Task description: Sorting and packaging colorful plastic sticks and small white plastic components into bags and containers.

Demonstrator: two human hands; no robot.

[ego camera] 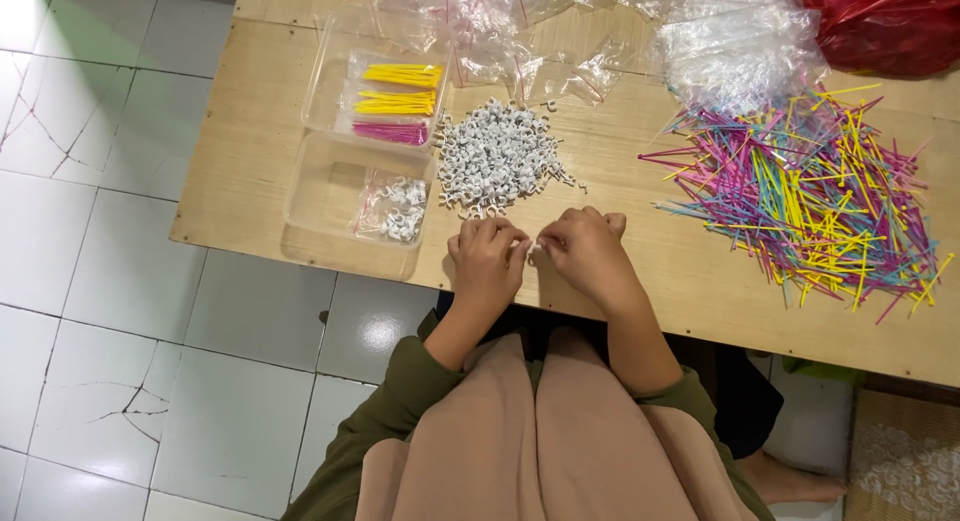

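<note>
My left hand (486, 258) and my right hand (589, 251) meet at the near edge of a low wooden table (250, 181). Their fingertips pinch together on a small white clip (532, 247) between them. Just beyond the hands lies a heap of small white plastic clips (496, 157). A wide pile of thin coloured plastic ties (806, 195) in yellow, pink, blue and green spreads to the right of my right hand.
Two clear plastic trays sit at the left: the far tray (330, 71) holds bagged yellow and pink ties, the near tray (325, 196) a bag of white clips. Clear plastic bags (735, 46) and a red bag (885, 26) lie at the back. Tiled floor lies to the left.
</note>
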